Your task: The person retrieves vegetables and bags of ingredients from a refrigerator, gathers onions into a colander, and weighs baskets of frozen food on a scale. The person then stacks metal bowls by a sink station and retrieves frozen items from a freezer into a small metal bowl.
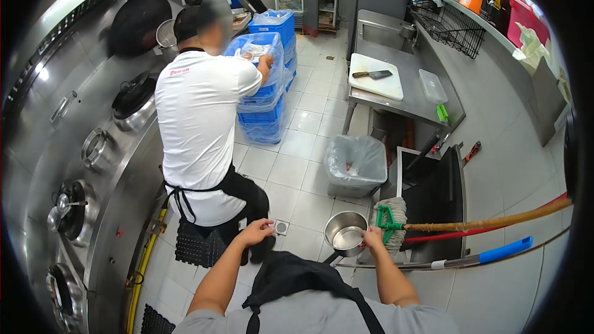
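Note:
My right hand is closed on the rim of a steel saucepan at its right side. The saucepan looks empty inside, and its dark handle points down toward my apron. My left hand is held out in front of me with its fingers loosely bent and a little apart. Nothing shows in it. Just beyond it is the dark-trousered leg of a co-worker in a white shirt.
The co-worker reaches into stacked blue crates lined with plastic. To the right are a lined bin, a mop and long poles. A cleaver lies on a white board. Steel stoves with woks run along the left.

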